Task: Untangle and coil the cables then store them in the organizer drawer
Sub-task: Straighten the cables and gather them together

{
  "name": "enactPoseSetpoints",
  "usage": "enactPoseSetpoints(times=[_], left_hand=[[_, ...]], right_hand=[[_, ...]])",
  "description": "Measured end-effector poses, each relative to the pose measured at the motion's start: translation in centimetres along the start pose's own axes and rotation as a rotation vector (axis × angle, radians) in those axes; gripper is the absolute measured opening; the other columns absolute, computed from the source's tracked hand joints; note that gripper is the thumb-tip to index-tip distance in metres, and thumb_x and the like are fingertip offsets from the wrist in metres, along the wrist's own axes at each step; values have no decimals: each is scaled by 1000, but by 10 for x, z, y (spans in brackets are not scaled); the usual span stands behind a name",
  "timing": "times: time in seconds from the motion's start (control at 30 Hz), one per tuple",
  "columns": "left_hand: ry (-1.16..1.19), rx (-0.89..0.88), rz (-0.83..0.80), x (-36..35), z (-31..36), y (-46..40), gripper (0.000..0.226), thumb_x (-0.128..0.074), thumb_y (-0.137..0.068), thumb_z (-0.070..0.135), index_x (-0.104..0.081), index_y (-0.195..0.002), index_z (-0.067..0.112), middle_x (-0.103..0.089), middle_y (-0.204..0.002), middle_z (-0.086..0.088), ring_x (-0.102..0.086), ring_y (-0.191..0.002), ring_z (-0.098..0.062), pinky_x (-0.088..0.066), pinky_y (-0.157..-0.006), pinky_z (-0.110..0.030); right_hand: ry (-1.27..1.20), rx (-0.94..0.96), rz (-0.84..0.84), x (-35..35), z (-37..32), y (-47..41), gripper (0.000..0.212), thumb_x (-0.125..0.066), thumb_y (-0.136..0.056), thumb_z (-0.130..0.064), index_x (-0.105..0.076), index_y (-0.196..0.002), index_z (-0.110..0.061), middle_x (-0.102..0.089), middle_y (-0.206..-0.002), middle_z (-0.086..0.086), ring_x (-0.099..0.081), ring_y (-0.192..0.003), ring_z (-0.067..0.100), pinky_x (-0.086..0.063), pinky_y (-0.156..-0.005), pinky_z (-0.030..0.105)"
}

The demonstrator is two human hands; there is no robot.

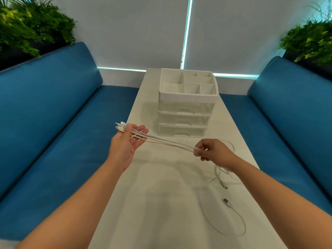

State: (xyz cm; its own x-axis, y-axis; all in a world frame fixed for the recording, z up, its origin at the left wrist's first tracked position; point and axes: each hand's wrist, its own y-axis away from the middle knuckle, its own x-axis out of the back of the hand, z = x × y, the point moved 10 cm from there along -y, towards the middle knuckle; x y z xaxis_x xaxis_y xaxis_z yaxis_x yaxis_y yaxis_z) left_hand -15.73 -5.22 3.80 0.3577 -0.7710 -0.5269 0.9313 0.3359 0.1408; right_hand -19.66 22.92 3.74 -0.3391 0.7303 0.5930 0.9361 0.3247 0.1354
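**Cables drawn straight btwn both hands — coiling not yet begun**

Far left: blue bench (pixel 53 108), plants (pixel 30 24) behind it. Not part of the job.

Left hand (pixel 125 142): palm up, fingers loosely spread, held just off the table's left edge. Plug ends (pixel 120 127) of the cables (pixel 168 143) lie across the fingers, sticking out past them to the left. More a cradle than a clamp.

Centre: several white strands run side by side, lifted off the table (pixel 161 203), from left hand down-right to the other. Look mostly parallel, so untangling seems largely done for this stretch.

Behind: white organizer (pixel 187 108) w/ open top tray, three drawers under it, all shut.

Right hand (pixel 210 150): fingers pinched narrow on the bundle. Past it, slack trails onto the table in loose loops (pixel 224 221); two free plugs lie there.

Step, by judgement: straightening/aligning ahead of coiling. Next likely needs left hand to close on the plug ends as anchor, right to wind slack in even loops w/o snagging the trailing plugs. A drawer must be pulled open before storing.
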Motion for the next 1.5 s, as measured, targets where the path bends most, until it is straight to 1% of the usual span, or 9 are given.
enactPoseSetpoints(times=[0.3,0.4,0.5,0.67,0.83,0.97,1.07,1.23,1.5], left_hand=[[96,-37,106,4,16,-10,25,-43,-104,26,-56,-102,6,-70,-109,-14,-73,-94,-21,-59,-77,-31],[38,-44,8,-16,17,-3,24,-41,-104,25,-56,-102,6,-71,-105,-13,-73,-97,-23,-60,-79,-33],[49,-34,-70,-34,11,7,24,-41,-104,25,-57,-99,7,-72,-103,-13,-71,-100,-25,-60,-83,-35],[19,-14,-100,-43,5,13,24,-41,-104,25,-57,-97,9,-73,-101,-11,-71,-101,-25,-59,-80,-33],[-15,-1,-166,-59,3,18,23,-42,-104,24,-57,-101,7,-73,-99,-11,-72,-100,-27,-60,-80,-33],[-37,-13,-207,-71,6,22,24,-43,-104,24,-57,-104,6,-74,-99,-13,-71,-100,-27,-60,-79,-32],[-54,-43,-229,-76,12,24,26,-42,-104,26,-58,-104,5,-73,-100,-14,-71,-101,-28,-59,-81,-33],[-113,-100,-243,-72,24,28,27,-40,-104,27,-59,-104,7,-74,-103,-11,-70,-104,-24,-58,-83,-31],[-127,-32,-231,-52,2,40,27,-40,-104,29,-59,-106,11,-72,-114,-9,-67,-111,-22,-50,-99,-38]], right_hand=[[126,10,-115,-29,-4,14,41,-39,-100,-48,-45,-76,-15,-47,-68,-5,-46,-66,10,-38,-70,29],[647,-95,-131,-26,15,11,38,-22,-104,-41,-54,-114,-23,-62,-98,-2,-57,-97,23,-37,-91,37],[1078,-141,-90,-13,13,4,53,-22,-101,-19,-20,-151,-35,-58,-121,3,-52,-113,33,-35,-94,40],[1024,-429,-93,-1,24,1,50,-28,-99,-31,-34,-145,-13,-43,-144,16,-29,-137,38,-4,-116,56],[619,83,131,-10,-81,-3,79,-51,-80,-41,-23,-149,-15,-28,-156,8,-18,-146,25,21,-113,52],[126,151,-95,-43,-126,-3,73,-54,-72,-54,-42,-138,-25,-55,-137,-3,-49,-128,17,-14,-119,52],[-61,107,-111,-51,-120,-6,43,-59,-88,-50,-53,-113,-15,-72,-88,0,-68,-74,15,-54,-83,38],[-154,150,-53,-50,-109,-1,38,-57,-94,-43,-60,-69,-14,-60,-60,-1,-52,-61,13,-41,-70,32],[-75,185,-94,-54,-102,14,31,-47,-100,-33,-70,-92,-14,-49,-61,-13,-46,-55,-1,-37,-62,22]])
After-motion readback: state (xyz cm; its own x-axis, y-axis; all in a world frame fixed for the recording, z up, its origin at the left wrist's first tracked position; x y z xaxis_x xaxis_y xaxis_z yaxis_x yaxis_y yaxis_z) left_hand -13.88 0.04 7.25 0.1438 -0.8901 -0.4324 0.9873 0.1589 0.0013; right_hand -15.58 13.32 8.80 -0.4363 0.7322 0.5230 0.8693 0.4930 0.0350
